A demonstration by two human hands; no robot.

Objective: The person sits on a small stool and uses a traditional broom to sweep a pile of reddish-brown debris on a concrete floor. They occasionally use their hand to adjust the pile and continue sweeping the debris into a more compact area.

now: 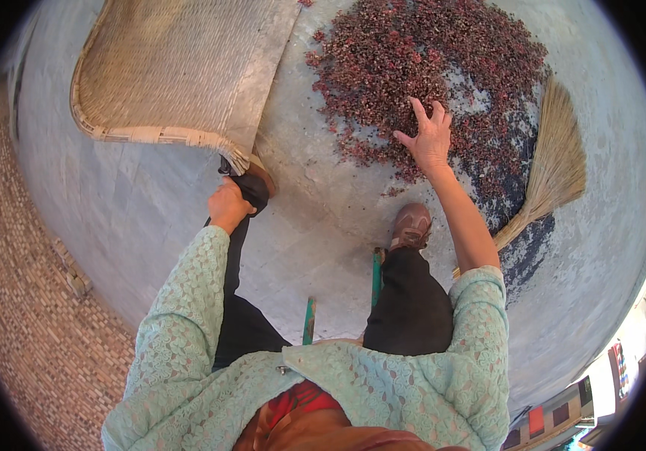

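Note:
My right hand (429,143) reaches over the near edge of a heap of small dark-red husks (383,71), which look like Sichuan peppercorns. Its fingers are spread, and nothing shows between them. My left hand (230,205) is closed low beside my left shoe, against dark cloth near the corner of a woven winnowing basket (165,68). What its fingers hold is hidden. The basket lies at the far left with its bound rim toward me. Right of the heap, a straw broom (559,154) rests on the concrete floor (323,225).
Small black seeds (527,255) are scattered beside and under the broom. My brown right shoe (411,225) stands close to the heap. Green legs (377,274) of a seat show between my knees. Brick paving (30,301) borders the concrete on the left.

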